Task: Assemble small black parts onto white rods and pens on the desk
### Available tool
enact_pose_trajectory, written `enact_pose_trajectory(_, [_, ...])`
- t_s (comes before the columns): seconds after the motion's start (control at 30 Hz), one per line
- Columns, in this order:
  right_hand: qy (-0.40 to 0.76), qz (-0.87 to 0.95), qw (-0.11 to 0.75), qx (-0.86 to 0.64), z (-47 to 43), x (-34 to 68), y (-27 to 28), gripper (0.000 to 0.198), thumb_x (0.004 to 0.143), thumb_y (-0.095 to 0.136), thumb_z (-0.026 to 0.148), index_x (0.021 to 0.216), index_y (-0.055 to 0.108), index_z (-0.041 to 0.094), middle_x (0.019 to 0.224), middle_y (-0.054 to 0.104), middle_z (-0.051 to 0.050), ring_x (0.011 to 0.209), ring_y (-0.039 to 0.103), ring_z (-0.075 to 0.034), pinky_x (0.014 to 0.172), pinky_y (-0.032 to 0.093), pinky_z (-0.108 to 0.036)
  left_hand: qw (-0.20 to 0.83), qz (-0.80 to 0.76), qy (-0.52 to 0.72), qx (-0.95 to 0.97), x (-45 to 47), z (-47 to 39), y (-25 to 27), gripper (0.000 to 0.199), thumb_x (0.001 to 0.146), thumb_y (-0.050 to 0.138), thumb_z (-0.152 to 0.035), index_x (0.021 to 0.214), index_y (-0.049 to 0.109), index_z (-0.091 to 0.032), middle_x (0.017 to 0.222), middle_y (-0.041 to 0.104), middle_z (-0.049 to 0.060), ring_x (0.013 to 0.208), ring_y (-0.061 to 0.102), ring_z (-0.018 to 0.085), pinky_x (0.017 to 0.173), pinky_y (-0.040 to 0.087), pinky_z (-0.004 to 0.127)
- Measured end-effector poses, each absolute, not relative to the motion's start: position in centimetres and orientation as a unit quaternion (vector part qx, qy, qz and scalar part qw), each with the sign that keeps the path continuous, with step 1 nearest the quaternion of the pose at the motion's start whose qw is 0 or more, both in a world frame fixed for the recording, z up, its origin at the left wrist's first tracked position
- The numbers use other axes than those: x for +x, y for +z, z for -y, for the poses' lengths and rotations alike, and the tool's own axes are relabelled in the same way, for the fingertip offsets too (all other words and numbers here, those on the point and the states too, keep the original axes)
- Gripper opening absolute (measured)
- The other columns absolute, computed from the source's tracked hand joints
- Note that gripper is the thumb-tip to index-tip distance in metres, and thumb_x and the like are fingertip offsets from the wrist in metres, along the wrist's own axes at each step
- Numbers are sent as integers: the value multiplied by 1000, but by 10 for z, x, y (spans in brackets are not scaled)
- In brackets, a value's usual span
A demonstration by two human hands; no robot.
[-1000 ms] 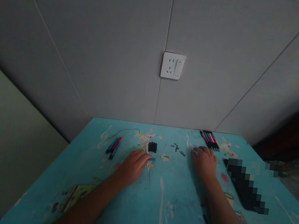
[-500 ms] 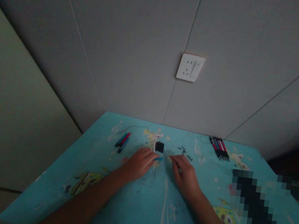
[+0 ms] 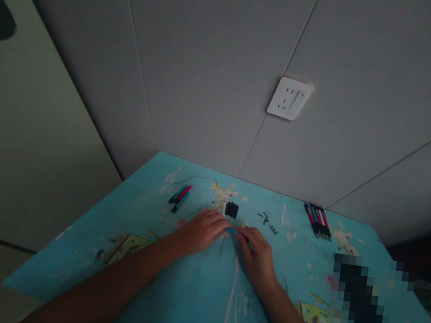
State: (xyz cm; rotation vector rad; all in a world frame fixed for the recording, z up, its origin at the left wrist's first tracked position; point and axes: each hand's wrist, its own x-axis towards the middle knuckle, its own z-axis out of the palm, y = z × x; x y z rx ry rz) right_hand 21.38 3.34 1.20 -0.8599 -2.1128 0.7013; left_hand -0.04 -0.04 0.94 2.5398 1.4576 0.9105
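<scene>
My left hand (image 3: 203,232) is closed around a short blue pen barrel (image 3: 232,230), whose right end sticks out past the fingertips. At that end my right hand (image 3: 257,249) pinches with thumb and fingers, touching the barrel. Whether a small part sits between the right fingertips is too small to tell. Just beyond the hands lies a row of short black pieces (image 3: 232,210). Several tiny dark parts (image 3: 264,219) are scattered to the right of them. Left of my left hand rest several blue and red barrels with dark ends (image 3: 181,197).
A row of blue, red and white pens with black ends (image 3: 318,221) lies at the back right of the cartoon-printed blue table (image 3: 182,295). A pixelated dark shape (image 3: 367,306) covers the right side. The wall with a white socket (image 3: 290,99) borders the back edge.
My right hand has moved left, so its fingertips now meet the end of the blue barrel. Earlier a gap lay between them. The camera view has tilted a little.
</scene>
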Motion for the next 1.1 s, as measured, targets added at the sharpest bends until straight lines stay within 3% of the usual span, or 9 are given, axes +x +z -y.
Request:
enact_pose_trajectory(0.33, [275,812,385,-342,-32,215,6,14,91,60,27,103,66,23,89,66,-4,79,62,-18,74,51,-31,68,-436,285,851,-1,1,2,27,96,48,-18,122,57,-19,107,64,8,103,58,20,94,47,37])
enact_pose_trajectory(0.63, [268,814,375,-353,-31,214,7,30,93,58,28,122,60,23,93,64,-5,83,61,-19,79,51,-32,117,-480,360,792,0,1,3,32,98,44,-19,129,50,-23,117,62,7,111,59,19,98,49,36])
enact_pose_trajectory(0.8, [172,872,285,-359,-18,191,4,20,94,56,28,110,67,22,96,64,-7,90,59,-22,83,48,-35,102,-526,451,714,-5,-5,-1,39,99,39,-19,138,42,-23,129,57,9,123,53,20,105,45,41])
enact_pose_trajectory(0.93, [90,897,209,-380,-5,174,4,19,93,57,28,109,68,23,95,64,-7,89,58,-22,83,46,-36,88,-547,476,683,-8,-10,-1,37,100,38,-21,137,44,-23,121,60,9,116,57,20,101,48,41])
enact_pose_trajectory(1.1, [49,891,188,-409,-5,178,7,19,95,55,27,107,69,25,93,64,-6,89,58,-21,84,43,-35,76,-560,508,650,-9,-9,0,32,98,43,-24,130,48,-22,119,61,10,113,59,21,101,48,41])
